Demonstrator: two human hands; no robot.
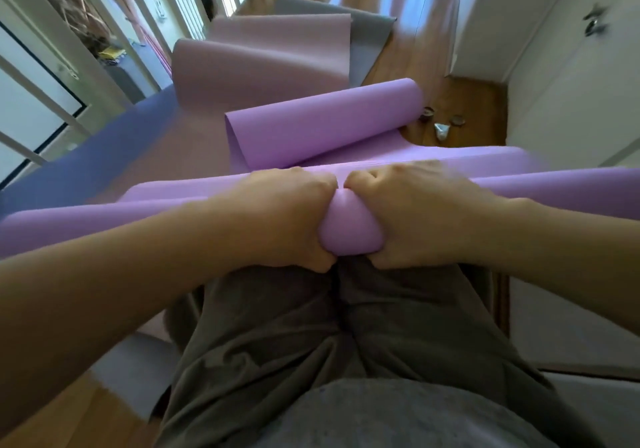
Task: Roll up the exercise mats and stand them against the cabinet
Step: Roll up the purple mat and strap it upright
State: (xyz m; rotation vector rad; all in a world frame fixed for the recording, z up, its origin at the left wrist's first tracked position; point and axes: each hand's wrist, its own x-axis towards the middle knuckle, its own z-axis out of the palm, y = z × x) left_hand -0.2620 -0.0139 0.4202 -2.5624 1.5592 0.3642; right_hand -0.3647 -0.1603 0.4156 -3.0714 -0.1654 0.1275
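Purple mat (322, 129) sits right in front of your knees, near end rolled tight. You've got left hand (291, 215) and right hand (408, 212) side by side, both clamped on roll's middle, probably so core stays snug. Far end curls loose. White cabinet (561, 77) waits right.

Grey mat (367, 33) and small items (442, 128) lie on wooden floor (476, 99).

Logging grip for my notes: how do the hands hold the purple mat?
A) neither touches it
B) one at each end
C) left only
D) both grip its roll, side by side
D: the left hand and right hand both curl round the rolled part of the purple mat, close together at its middle.
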